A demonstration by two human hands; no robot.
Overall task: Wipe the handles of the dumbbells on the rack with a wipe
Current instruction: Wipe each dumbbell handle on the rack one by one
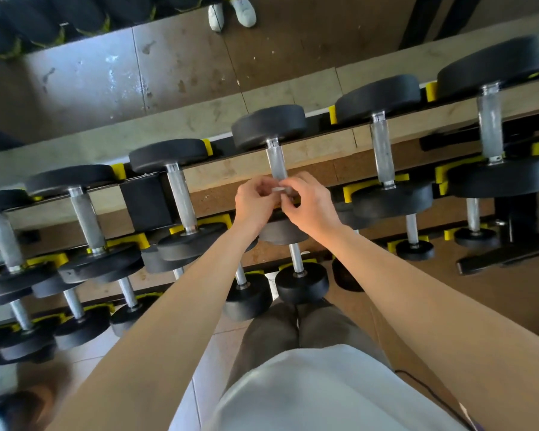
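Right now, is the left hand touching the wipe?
Touching. Head view: the left hand and right hand both pinch the wipe between fingertips, at the near end of a dumbbell handle.

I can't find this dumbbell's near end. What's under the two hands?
The left hand and right hand pinch a grey wipe at the near end of the handle, hiding most of that dumbbell's near head. Below the wrists, a lower-tier dumbbell shows.
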